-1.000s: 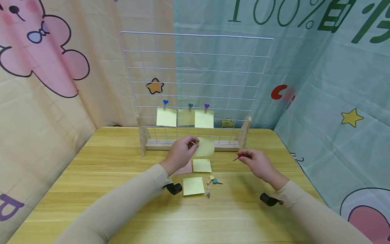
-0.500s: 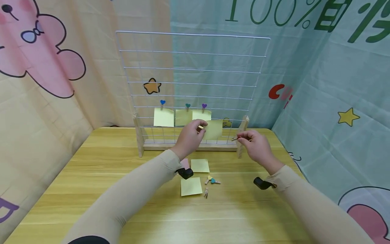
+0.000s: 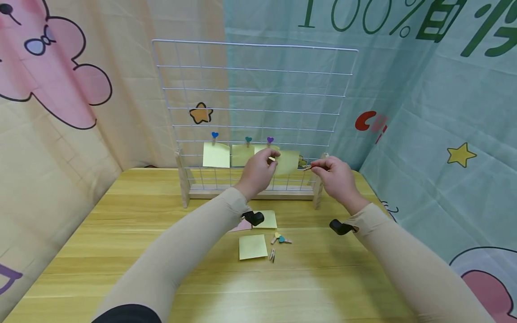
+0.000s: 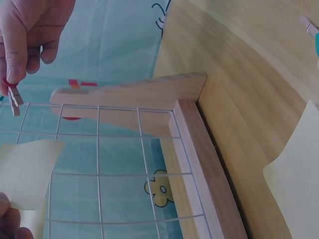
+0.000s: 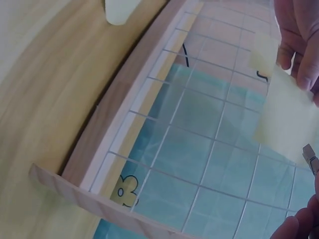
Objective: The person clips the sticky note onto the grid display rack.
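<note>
My left hand [image 3: 257, 174] pinches a pale yellow sticky note [image 3: 287, 162] by its left edge, in front of the white wire grid [image 3: 254, 44]. Just right of that note, my right hand [image 3: 336, 178] holds a small wooden clothespin [image 4: 15, 102] with a red top between thumb and fingers. In the right wrist view the clothespin's tip [image 5: 308, 152] points at the note's edge. Several clips hold a row of yellow notes on the grid: a left note [image 3: 216, 155] under a blue heart, a middle one [image 3: 241, 155] under a teal heart, and a third under a purple heart, partly behind my left hand.
The grid stands in a wooden base [image 3: 218, 194] on the wood table [image 3: 121, 233]. Nearer lie yellow notes [image 3: 253, 247], a pink note [image 3: 241, 226] partly covered, and several loose clothespins [image 3: 281, 239]. A printed curtain [image 3: 404, 112] hangs behind and beside the table.
Both hands have risen from low before the grid to the height of the clipped row, carrying the note and the clothespin. They have also drawn closer together.
</note>
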Motion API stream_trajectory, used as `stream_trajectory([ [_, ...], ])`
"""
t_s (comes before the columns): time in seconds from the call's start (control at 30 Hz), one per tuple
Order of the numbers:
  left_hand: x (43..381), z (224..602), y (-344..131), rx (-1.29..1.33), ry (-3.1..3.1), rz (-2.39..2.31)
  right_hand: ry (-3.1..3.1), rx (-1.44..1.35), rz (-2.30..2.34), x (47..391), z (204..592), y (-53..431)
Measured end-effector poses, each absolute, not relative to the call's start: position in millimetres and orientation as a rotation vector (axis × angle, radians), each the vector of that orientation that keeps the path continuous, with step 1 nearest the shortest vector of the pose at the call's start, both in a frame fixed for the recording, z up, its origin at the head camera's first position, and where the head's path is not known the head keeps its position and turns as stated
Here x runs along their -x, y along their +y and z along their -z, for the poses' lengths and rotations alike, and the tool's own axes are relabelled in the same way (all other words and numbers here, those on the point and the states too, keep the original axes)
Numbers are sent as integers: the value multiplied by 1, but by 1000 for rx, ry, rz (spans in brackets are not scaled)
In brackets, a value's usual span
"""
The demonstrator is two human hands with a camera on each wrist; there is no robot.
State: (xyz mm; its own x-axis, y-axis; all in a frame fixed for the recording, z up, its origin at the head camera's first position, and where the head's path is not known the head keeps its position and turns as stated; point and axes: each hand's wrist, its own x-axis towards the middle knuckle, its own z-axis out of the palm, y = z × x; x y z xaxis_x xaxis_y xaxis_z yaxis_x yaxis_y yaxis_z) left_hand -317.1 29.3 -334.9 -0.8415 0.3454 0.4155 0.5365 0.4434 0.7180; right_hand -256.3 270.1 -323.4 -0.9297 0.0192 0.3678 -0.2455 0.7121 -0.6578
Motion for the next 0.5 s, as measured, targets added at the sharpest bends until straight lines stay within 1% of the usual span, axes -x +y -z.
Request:
stream_trajectory([
  [0.5,333,330,39,693,-2522,1360,-2547,-132,-1063,288,302,257],
])
